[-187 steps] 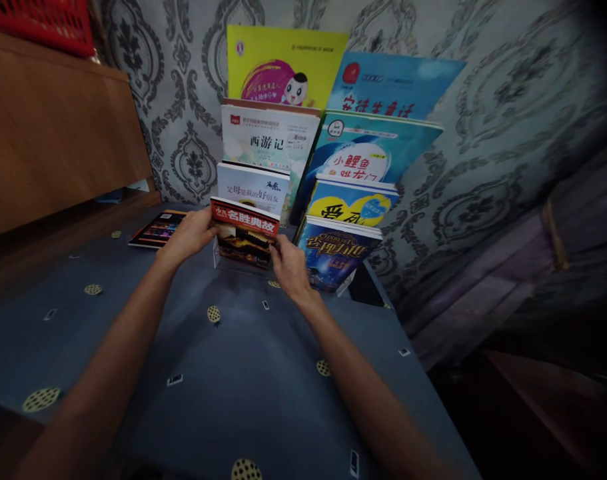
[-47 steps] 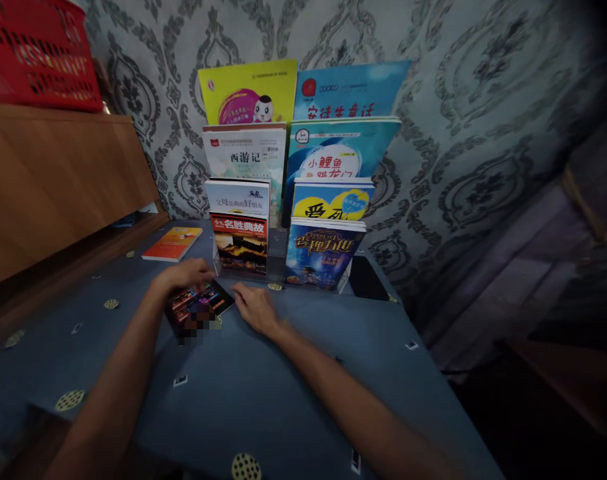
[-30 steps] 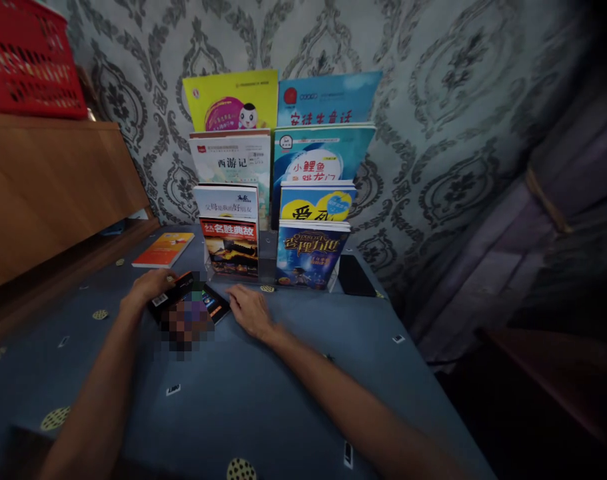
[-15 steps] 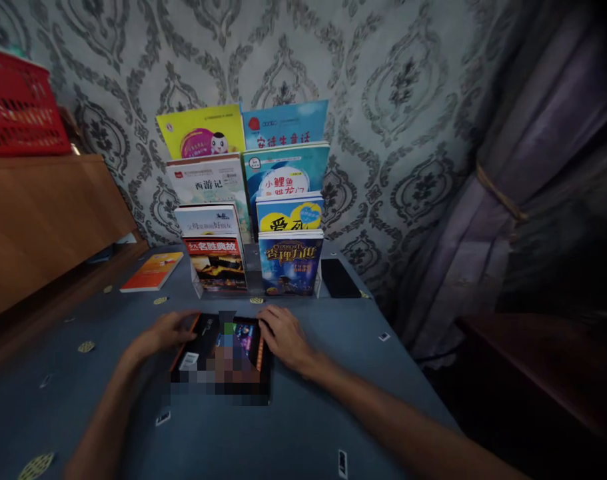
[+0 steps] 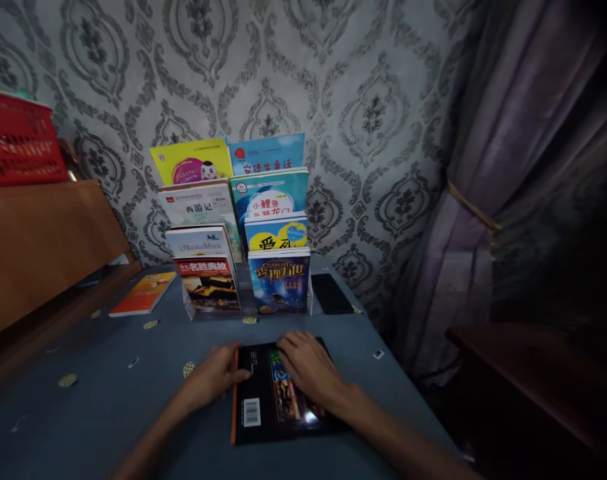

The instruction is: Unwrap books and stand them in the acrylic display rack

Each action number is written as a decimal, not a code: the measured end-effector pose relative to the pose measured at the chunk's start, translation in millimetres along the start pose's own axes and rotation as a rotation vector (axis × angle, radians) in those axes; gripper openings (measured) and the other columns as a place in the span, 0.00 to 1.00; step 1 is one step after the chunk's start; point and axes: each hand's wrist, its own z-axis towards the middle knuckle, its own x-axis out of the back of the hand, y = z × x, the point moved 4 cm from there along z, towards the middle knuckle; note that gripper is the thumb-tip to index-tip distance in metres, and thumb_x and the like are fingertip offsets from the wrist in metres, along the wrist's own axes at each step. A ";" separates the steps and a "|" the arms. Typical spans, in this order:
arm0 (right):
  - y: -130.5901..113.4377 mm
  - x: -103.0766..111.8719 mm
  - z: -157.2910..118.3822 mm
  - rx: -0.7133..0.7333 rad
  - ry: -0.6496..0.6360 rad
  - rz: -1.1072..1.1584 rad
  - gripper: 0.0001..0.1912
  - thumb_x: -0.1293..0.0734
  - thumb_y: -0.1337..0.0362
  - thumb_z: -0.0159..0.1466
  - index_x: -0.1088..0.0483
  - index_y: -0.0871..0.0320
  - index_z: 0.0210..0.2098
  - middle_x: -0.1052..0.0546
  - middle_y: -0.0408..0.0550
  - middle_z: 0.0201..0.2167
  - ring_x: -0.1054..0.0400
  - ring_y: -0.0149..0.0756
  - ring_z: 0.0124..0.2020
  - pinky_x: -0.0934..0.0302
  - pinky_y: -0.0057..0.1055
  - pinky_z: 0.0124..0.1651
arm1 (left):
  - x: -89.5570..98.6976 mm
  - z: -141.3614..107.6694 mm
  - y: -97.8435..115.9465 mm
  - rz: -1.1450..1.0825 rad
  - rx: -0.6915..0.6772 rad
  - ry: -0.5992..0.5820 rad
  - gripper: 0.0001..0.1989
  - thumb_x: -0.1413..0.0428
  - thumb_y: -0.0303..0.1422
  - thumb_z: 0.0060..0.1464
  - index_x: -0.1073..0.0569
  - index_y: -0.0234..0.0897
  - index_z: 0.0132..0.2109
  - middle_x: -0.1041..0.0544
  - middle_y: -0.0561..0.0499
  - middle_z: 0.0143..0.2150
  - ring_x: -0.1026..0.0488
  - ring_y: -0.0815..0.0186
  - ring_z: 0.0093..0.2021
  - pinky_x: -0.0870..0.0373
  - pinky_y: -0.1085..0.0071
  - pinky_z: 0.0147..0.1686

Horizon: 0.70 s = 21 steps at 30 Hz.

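Observation:
A dark book (image 5: 263, 427) with an orange spine strip and a white barcode label lies flat on the blue-grey tablecloth. At its left edge, my left hand (image 5: 212, 379) grips it with the thumb over the cover and the fingers by the edge. My right hand (image 5: 310, 367) rests on the upper right of the cover, fingers stretched out, hiding part of the picture there. Behind the book stands a clear display rack (image 5: 247, 300) holding several books in two columns, among them a red-topped one (image 5: 208, 283) and a blue one (image 5: 280, 287) in front.
An orange book (image 5: 144, 292) lies at the left rear of the table. A black flat object (image 5: 332, 293) lies right of the rack. A red basket (image 5: 20, 137) sits on a wooden cabinet (image 5: 43, 240) to the left. Purple curtains (image 5: 448, 253) hang at the right.
Both hands and the dark book have shifted right relative to the rack. My right hand has gone from the book's right edge onto its cover. The camera view has tilted up slightly.

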 end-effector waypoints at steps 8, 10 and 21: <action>-26.6 -15.4 -9.9 0.155 -0.032 0.147 0.16 0.36 0.66 0.70 0.28 0.60 0.56 0.23 0.55 0.58 0.30 0.45 0.61 0.40 0.45 0.67 | -13.7 4.1 50.7 0.724 -0.131 0.133 0.16 0.53 0.27 0.64 0.27 0.35 0.54 0.24 0.38 0.55 0.27 0.51 0.57 0.27 0.56 0.51; -25.0 -18.3 -9.6 0.138 -0.066 0.145 0.17 0.35 0.67 0.69 0.29 0.61 0.57 0.23 0.57 0.57 0.30 0.46 0.61 0.40 0.47 0.67 | -25.9 6.3 57.1 0.761 -0.209 0.148 0.20 0.53 0.22 0.61 0.30 0.35 0.58 0.27 0.38 0.59 0.29 0.53 0.60 0.27 0.58 0.52; 0.9 -9.3 -29.4 0.025 0.028 0.086 0.19 0.39 0.65 0.71 0.28 0.58 0.60 0.24 0.56 0.60 0.31 0.44 0.62 0.39 0.47 0.68 | -45.5 10.0 39.4 0.825 -0.309 0.257 0.19 0.53 0.19 0.60 0.31 0.36 0.56 0.26 0.42 0.54 0.28 0.55 0.57 0.26 0.56 0.55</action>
